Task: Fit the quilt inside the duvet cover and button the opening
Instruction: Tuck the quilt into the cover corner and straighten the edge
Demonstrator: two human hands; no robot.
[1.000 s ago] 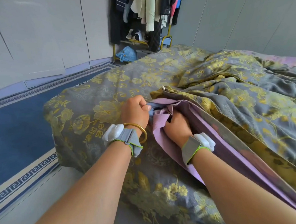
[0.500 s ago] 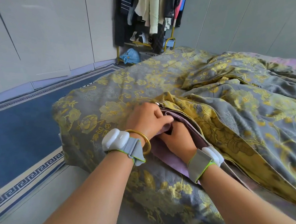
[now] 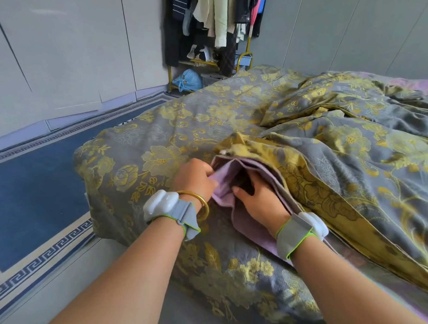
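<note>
**Opening pulled wider at the near corner**

Since half a second ago the left hand (image 3: 196,179) has slid off the right hand (image 3: 259,201) and drawn toward the left, and the lilac layer (image 3: 239,219) between them now gapes, with a dark gap showing. The left hand is clenched on the edge of that lilac layer, which bunches under its fingers. The right hand lies palm down on the lilac with its thumb spread, its fingers pushed into the gap and hidden; I cannot tell whether they grasp anything.

The grey and gold floral duvet cover (image 3: 230,115) lies across the bed, puffed on the left and rumpled on the right, its gold-faced edge folded back just beside the right hand. Whether the lilac layer is the quilt or the cover's lining cannot be told.

A gold bangle (image 3: 200,202) sits on the left wrist. A blue carpet (image 3: 29,188) lies left of the bed, and a clothes rack (image 3: 214,24) stands beyond it
</note>
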